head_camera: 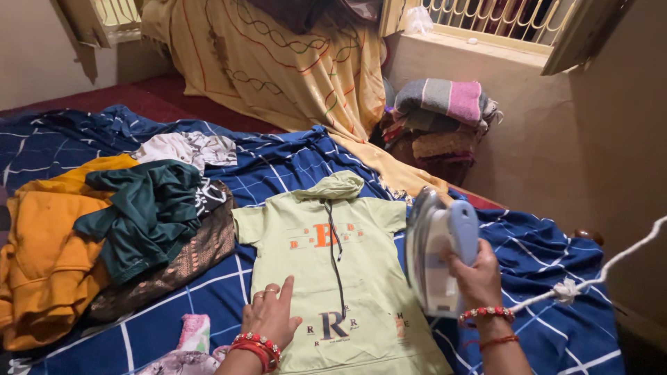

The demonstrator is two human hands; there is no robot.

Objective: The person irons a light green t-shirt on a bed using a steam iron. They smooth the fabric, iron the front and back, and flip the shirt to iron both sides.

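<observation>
A pale green hooded short-sleeved top [340, 278] lies flat, front up, on a blue checked sheet [542, 271]. My left hand [271, 316] rests palm down on the top's lower left part, fingers spread, with rings and red bangles at the wrist. My right hand [476, 274] grips the handle of a white and pale blue clothes iron [438, 246], held tilted up just above the top's right edge. The iron's white cord [597, 278] runs off to the right.
A heap of clothes lies to the left: an orange garment [48, 243], a dark green one [149, 212], a brown patterned one [187, 260], a white one [184, 147]. Folded blankets [445, 111] are stacked by the wall. A yellow patterned cloth [278, 62] hangs behind.
</observation>
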